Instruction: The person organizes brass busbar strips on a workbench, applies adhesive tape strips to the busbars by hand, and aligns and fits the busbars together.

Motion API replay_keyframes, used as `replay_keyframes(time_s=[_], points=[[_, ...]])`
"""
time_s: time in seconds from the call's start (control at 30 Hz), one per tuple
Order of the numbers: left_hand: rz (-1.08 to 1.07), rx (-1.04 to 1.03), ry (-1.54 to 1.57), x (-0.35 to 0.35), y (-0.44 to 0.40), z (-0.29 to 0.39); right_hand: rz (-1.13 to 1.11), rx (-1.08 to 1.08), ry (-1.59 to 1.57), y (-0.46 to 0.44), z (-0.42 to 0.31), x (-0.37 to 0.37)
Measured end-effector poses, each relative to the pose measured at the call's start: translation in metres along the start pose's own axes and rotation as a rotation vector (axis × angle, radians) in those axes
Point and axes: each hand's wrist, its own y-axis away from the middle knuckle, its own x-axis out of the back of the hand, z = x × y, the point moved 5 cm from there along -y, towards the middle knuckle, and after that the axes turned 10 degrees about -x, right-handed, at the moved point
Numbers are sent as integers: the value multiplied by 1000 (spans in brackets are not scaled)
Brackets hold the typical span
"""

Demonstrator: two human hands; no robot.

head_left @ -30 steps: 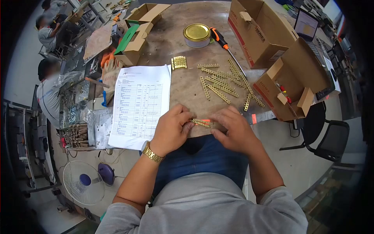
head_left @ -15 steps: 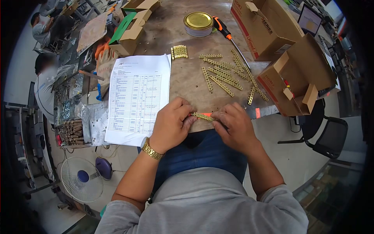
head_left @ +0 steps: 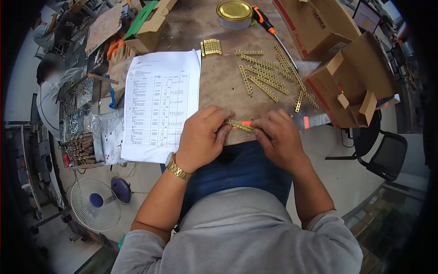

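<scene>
Between my two hands, near the table's front edge, are brass strips (head_left: 240,126) held side by side. My left hand (head_left: 205,135) pinches their left end, and my right hand (head_left: 276,136) grips the right end between thumb and fingers. Beyond them several loose brass strips (head_left: 263,85) lie scattered and overlapping on the table (head_left: 219,91). A neat row of short brass strips (head_left: 211,47) lies further left, just above the printed sheets (head_left: 159,105). Orange tape (head_left: 247,124) shows on the table edge behind the held strips.
At the back stand a round tin (head_left: 234,14) and a screwdriver (head_left: 273,34). Open cardboard boxes (head_left: 315,28) fill the right side; a green-flapped box (head_left: 147,31) is at the left. A fan (head_left: 96,204) stands on the floor. A person (head_left: 49,98) sits at far left.
The view has shifted, so the table items appear higher. The strips, apart in a narrow V earlier, now lie together, and my right fingers have closed on their end.
</scene>
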Motion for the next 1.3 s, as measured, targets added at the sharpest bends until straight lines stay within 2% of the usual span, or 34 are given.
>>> replay_keyframes(time_s=[0.3,0.6,1.1,1.2,1.3], points=[[-6,-9,-8,-2,3,-3,33,-11,-106,2,1,5],[-4,-5,0,-1,3,-2,62,26,-22,1,-9,5],[8,-13,-6,-3,5,-5,-42,136,-10,-20,-17,-9],[13,-12,-3,-2,5,-4,32,64,-120,-18,-13,4],[30,-22,5,-2,4,-3,31,58,-98,-8,-2,10]])
